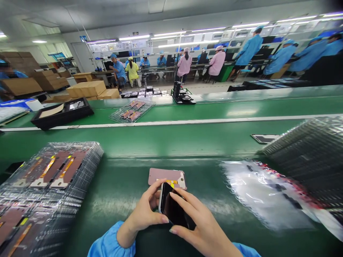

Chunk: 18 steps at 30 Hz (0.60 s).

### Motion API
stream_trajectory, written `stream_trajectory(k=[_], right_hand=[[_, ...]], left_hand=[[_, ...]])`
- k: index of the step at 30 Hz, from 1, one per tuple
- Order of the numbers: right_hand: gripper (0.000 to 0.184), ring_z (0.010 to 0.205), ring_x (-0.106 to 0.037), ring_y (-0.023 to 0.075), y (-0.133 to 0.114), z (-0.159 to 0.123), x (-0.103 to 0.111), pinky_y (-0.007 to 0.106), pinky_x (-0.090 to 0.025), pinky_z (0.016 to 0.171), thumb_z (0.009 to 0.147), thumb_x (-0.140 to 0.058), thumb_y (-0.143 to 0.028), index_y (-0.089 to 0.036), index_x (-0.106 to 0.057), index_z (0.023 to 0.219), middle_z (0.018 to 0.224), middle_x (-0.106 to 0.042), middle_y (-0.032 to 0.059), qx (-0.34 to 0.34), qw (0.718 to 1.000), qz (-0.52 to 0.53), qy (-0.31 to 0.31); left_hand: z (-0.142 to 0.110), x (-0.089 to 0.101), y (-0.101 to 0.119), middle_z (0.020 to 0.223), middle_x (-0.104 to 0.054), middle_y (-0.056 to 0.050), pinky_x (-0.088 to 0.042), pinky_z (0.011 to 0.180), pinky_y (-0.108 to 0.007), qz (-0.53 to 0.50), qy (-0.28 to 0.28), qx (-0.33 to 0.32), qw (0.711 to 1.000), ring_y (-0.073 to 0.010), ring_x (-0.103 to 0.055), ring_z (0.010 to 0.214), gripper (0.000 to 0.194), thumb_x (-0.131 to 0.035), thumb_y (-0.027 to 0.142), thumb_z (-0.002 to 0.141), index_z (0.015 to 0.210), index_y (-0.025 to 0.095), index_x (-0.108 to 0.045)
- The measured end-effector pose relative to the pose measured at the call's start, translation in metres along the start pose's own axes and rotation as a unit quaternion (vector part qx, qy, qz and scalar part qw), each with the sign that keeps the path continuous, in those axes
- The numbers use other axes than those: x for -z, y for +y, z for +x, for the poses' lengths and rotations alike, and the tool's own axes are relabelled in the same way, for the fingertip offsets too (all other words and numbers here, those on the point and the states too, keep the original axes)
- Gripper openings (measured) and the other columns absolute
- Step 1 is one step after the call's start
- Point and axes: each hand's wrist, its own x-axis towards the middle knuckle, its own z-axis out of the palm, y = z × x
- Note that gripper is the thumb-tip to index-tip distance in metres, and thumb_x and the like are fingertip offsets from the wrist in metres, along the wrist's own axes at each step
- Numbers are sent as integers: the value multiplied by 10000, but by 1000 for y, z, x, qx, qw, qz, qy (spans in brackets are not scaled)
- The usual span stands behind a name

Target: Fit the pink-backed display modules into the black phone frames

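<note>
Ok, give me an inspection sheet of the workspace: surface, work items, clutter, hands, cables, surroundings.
Surface: green worktop, glossy, with patches of glare.
Work items: dark-screened device in both hands; pinkish-brown panel lying just beyond; clear tray stack with similar panels at left.
Clutter: clear plastic sheeting at right, beside a taller tray stack.
Left hand: holds the device's left side.
Right hand: fingers over the screen's right side, thumb at the near edge.
Cables: orange flex strips on panels; loose cables, nothing seen.
Surroundings: workers at benches; cartons.
</note>
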Motion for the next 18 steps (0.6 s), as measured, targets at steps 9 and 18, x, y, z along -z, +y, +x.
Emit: stream_trajectory(k=[9, 18], right_hand=[[627, 1235, -585, 310, 1, -3, -2, 432, -566, 968, 885, -669, -487, -187, -495, 1407, 1377, -574, 172, -1, 1000, -17, -20], [610, 1229, -584, 310, -1, -1, -1, 430, -564, 969, 903, -647, -480, -168, -500, 1406, 1363, -579, 182, 12, 1000, -17, -10]], left_hand=[[0, -3, 3, 1308, -641, -138, -421, 1064, -499, -10, -14, -12, 1000, -349, -597, 1200, 961, -922, 449, 549, 1398, 294, -499], [-2, -2, 1, 1341, -616, -148, -416, 1070, -505, 5, -10, -17, 1000, -358, -591, 1209, 941, -902, 441, 594, 1419, 288, -475]])
